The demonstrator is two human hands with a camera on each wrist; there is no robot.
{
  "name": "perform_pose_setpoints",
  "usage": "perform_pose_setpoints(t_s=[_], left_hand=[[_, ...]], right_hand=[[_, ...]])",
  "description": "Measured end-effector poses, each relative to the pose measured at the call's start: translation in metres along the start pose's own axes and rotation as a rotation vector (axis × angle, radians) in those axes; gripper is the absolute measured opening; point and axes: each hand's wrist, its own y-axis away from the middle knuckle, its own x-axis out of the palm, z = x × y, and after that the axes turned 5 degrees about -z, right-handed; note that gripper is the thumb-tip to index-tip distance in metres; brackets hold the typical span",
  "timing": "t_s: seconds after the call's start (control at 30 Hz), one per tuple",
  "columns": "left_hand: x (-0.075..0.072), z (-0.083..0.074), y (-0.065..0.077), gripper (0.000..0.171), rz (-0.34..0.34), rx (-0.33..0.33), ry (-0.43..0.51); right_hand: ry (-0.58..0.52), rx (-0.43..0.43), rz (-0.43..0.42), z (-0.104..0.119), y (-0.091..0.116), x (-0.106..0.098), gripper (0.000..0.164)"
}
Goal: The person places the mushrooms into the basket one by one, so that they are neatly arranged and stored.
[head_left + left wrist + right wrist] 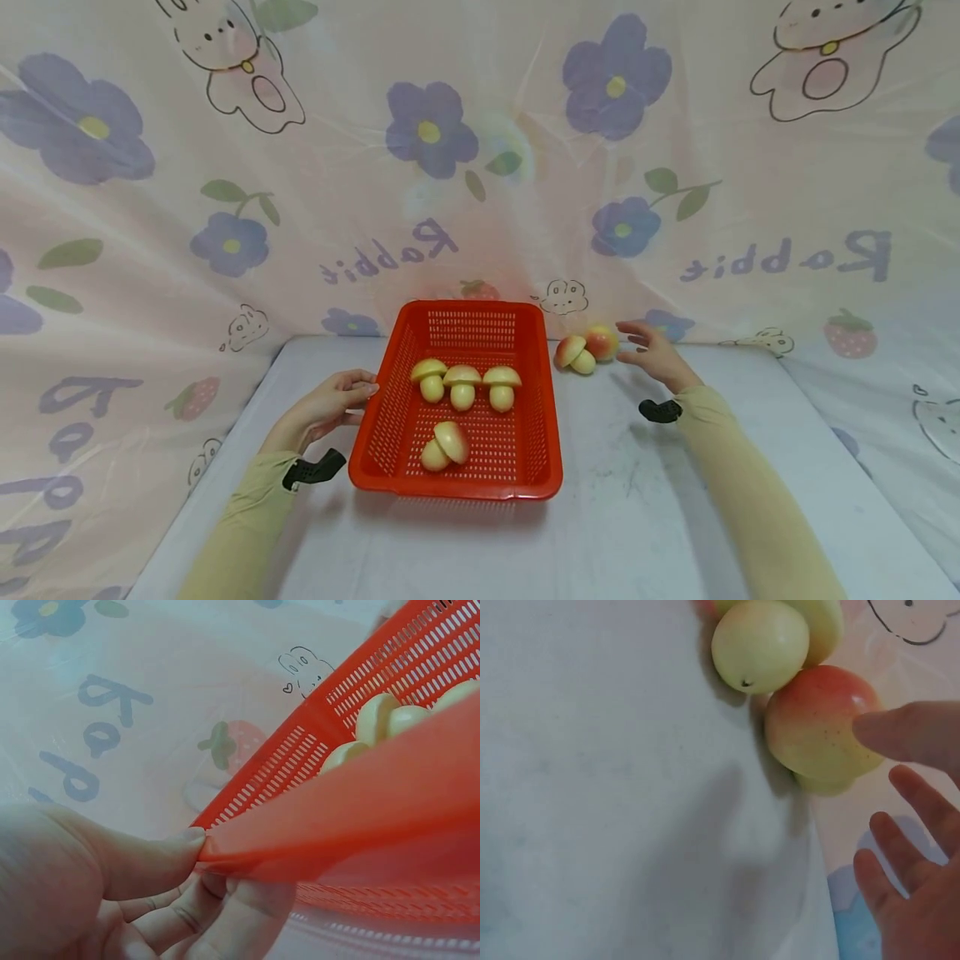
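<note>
Near two mushrooms (pixel 602 342), right hand (pixel 656 357); left hand (pixel 327 408) pinches basket (pixel 456 487)

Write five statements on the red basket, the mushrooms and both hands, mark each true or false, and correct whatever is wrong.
1. Four mushrooms lie inside the red basket. True.
2. The left hand lies flat on the basket's floor. False: the left hand pinches the basket's rim between thumb and fingers.
3. Two more mushrooms lie outside the basket, on its right-hand side. True.
4. The right hand grips the basket. False: the right hand is away from it, fingers spread, near the two mushrooms outside.
5. Three of the mushrooms in the basket form a row. True.
</note>
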Motion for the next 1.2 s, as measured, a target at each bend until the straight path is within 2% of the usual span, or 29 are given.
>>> perform_pose_setpoints(t_s=[0.23, 0.33, 0.47, 0.57, 0.8, 1.2], left_hand=[[0.002, -0.001, -0.002, 0.031, -0.008, -0.014, 0.001], [0.003, -0.002, -0.001, 0.033, -0.017, -0.018, -0.006], [0.004, -0.003, 0.000, 0.034, -0.015, -0.017, -0.004], [0.005, -0.003, 0.000, 0.033, -0.021, -0.017, -0.003], [0.005, 0.000, -0.001, 0.032, -0.032, -0.019, -0.013], [0.004, 0.000, 0.000, 0.030, -0.051, -0.036, -0.017]], right_hand=[[0.109, -0.060, 0.036, 0.004, -0.010, 0.006, 0.063], [0.137, -0.070, 0.071, 0.020, -0.008, 0.009, 0.062], [0.162, -0.091, 0.089, 0.023, -0.012, 0.015, 0.061], [0.177, -0.091, 0.083, 0.012, -0.019, 0.018, 0.061], [0.214, -0.069, 0.087, 0.012, -0.020, 0.019, 0.053], [0.269, -0.055, 0.077, 0.007, -0.015, 0.016, 0.056]])
